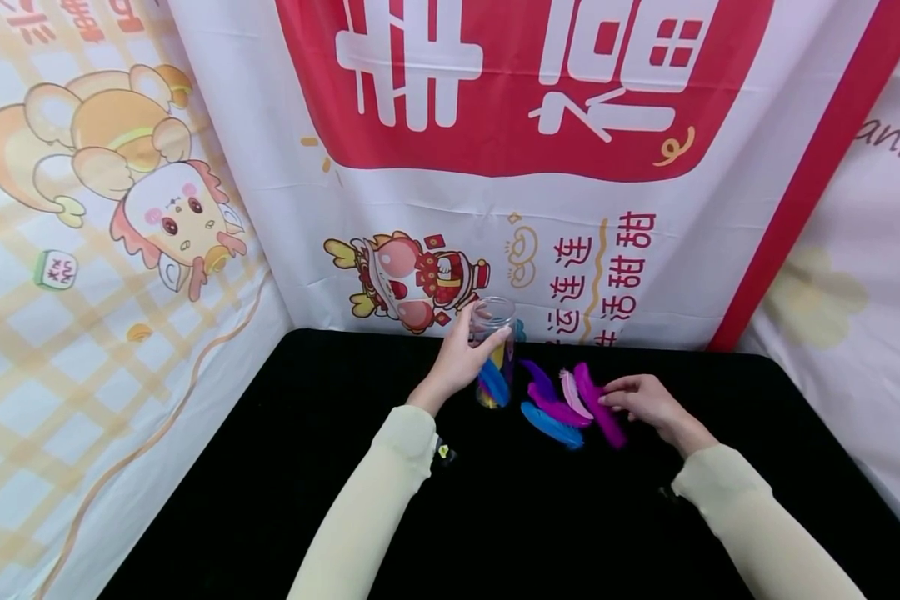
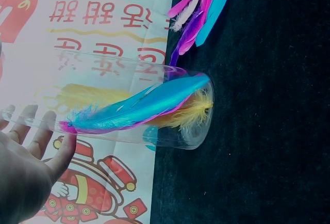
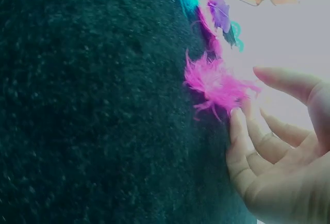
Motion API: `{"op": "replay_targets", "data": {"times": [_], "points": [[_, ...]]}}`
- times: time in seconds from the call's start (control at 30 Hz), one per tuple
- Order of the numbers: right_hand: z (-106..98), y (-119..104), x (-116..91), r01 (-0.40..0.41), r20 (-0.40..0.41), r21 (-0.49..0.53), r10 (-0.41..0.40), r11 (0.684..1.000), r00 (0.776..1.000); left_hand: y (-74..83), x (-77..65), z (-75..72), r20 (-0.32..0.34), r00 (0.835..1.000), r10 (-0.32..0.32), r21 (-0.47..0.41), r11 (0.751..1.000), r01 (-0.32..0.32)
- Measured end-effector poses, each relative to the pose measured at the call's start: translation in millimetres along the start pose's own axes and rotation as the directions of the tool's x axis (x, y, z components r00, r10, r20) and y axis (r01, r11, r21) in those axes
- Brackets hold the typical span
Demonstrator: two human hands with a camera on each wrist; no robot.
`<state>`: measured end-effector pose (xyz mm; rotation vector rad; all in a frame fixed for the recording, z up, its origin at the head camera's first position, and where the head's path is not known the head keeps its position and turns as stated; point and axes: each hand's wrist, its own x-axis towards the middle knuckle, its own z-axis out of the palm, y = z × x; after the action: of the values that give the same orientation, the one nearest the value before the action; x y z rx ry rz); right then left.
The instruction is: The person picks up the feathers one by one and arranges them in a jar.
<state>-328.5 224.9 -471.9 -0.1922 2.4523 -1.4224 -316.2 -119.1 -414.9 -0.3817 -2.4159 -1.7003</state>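
Observation:
My left hand (image 1: 461, 354) holds a tall clear jar (image 1: 504, 317) upright near its open top, thumb and fingers around its sides. Inside the jar lie a blue feather (image 2: 149, 105) with a pink edge and yellow feathers (image 2: 93, 96). My right hand (image 1: 648, 404) is at the rightmost magenta feather (image 1: 602, 408), fingertips right at its side. In the right wrist view, a gap shows between the thumb and the fingers (image 3: 265, 141), beside the feather's fluffy end (image 3: 216, 84).
Left of that magenta feather, on the black table (image 1: 532, 525), lie a pale pink feather (image 1: 573, 393), another magenta feather (image 1: 558, 410), a purple feather (image 1: 540, 381) and a blue feather (image 1: 551, 426). A printed cloth (image 1: 690, 275) hangs behind the table's far edge.

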Motion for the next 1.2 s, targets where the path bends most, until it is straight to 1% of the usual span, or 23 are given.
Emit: {"op": "replay_targets", "data": {"times": [0.27,0.33,0.57,0.77,0.9,1.0,1.1,1.2], "points": [[7.0,-0.9,1.0,0.088,0.010,-0.136,-0.088,0.987,0.996,-0.1,-0.1,0.2,-0.010,1.000,0.003,0.003,1.000,-0.003],[8.9,-0.9,1.3,0.096,0.008,-0.161,-0.096,0.982,0.995,0.5,-0.7,0.3,-0.012,1.000,-0.002,0.005,1.000,0.002],[13.8,-2.6,1.6,0.117,0.016,-0.209,-0.116,0.971,0.993,-0.1,0.1,-0.1,-0.009,1.000,0.003,0.005,1.000,-0.003],[16.8,-2.1,1.4,0.167,0.031,-0.252,-0.164,0.953,0.986,0.4,-0.2,-0.7,-0.007,1.000,0.000,0.005,1.000,0.000],[16.4,-2.8,-0.1,0.186,0.041,-0.254,-0.182,0.949,0.983,0.1,-0.3,-0.7,-0.008,1.000,-0.011,0.007,1.000,0.011],[13.2,-3.2,-1.2,0.174,0.037,-0.237,-0.171,0.956,0.985,-0.3,-0.2,-0.7,-0.009,1.000,-0.014,0.008,1.000,0.014],[9.6,-2.2,-1.5,0.146,0.023,-0.211,-0.144,0.966,0.989,0.0,-0.6,-0.3,-0.009,1.000,-0.008,0.005,1.000,0.008],[6.1,-1.7,-2.3,0.106,0.012,-0.164,-0.105,0.981,0.994,0.9,-0.9,0.1,-0.011,1.000,-0.001,0.001,1.000,0.001]]}}
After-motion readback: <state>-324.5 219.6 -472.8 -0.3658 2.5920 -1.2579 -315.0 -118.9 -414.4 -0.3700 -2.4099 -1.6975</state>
